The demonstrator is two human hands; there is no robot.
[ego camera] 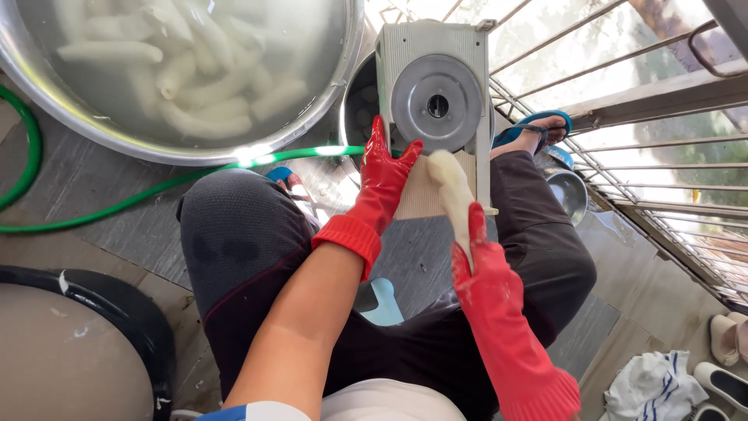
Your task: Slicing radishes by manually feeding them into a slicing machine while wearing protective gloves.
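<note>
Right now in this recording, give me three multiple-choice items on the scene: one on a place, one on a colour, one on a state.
1. Where is the green hose?
A. on the floor beside the big steel basin
B. coiled on the railing
C. inside the basin

2. What colour are the rubber gloves?
A. blue
B. red
C. yellow

3. What is the right hand doing?
A. hanging empty
B. resting on a knee
C. holding a pale peeled root against the grey slicer

Answers: A, the hose runs along the floor by the basin's rim; B, both gloves are red; C, its grip is closed on the root, while the left hand steadies the slicer.
</note>
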